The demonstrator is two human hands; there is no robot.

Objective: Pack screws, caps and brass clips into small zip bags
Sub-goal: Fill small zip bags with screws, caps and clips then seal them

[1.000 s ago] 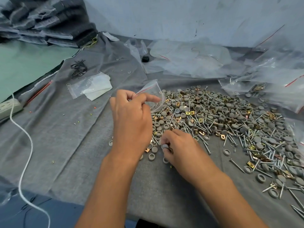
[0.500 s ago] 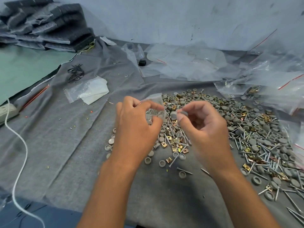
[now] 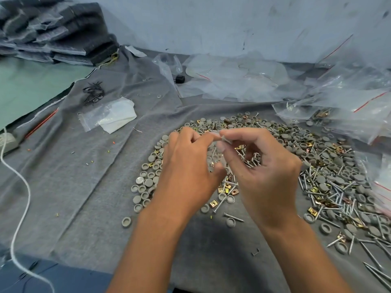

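Seen from the head, the left hand (image 3: 186, 172) pinches a small clear plastic zip bag (image 3: 215, 159) with curled fingers, and the right hand (image 3: 266, 172) pinches a little grey piece at the bag's top, above the big pile of grey round caps, silver screws and brass clips (image 3: 317, 166) on the grey cloth (image 3: 84, 187).

Mixed fasteners heaped on grey cloth, one small bag raised above them

Round grey plastic caps (image 3: 283, 138), long silver steel screws (image 3: 330, 193) and folded brass clips (image 3: 227, 190) lie jumbled across the grey fabric; a small clear zip bag (image 3: 216, 159), holding a few grey caps, hangs upright over the heap's near-left part, its mouth pinched at top.
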